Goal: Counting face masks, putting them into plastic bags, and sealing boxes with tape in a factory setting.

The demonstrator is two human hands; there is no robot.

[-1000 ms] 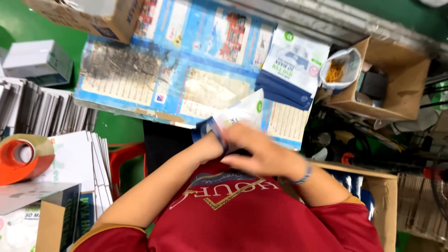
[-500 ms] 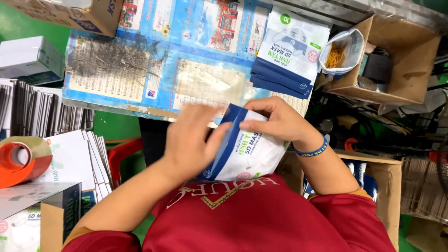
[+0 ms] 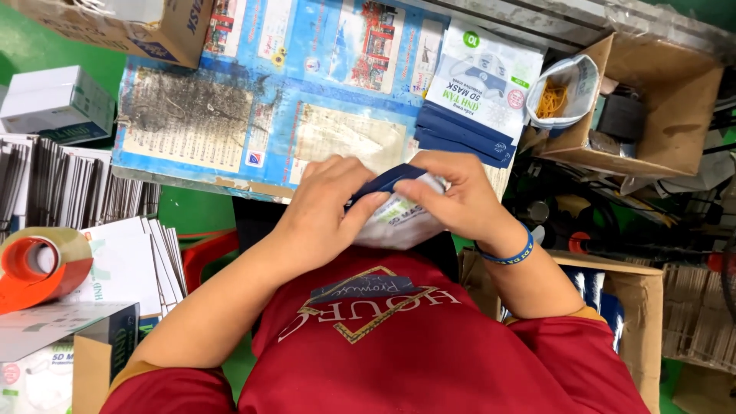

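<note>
Half a second ago the mask pouch stood up tall between my hands; now it is tipped down flat and held low, close to my red shirt. Fingers of my left hand are closed on its left end, pinching the dark blue top edge. Fingers of my right hand are curled over the right end and press that same blue edge down.

It sits just over the near edge of the tabletop, not resting on it. It looks light and soft, a thin white and blue bag that bends and crinkles. I think the shiny skin could slip, so the stiffer blue strip at the top is the best place to pinch.

Just past my right hand lies a neat stack of the same pouches on the blue printed sheet. Beside it a small plastic bag holds yellow rubber bands. That bag leans in an open cardboard box with dark things I cannot make out. Far left sits a roll of tape and flat folded cartons standing in a row.
</note>
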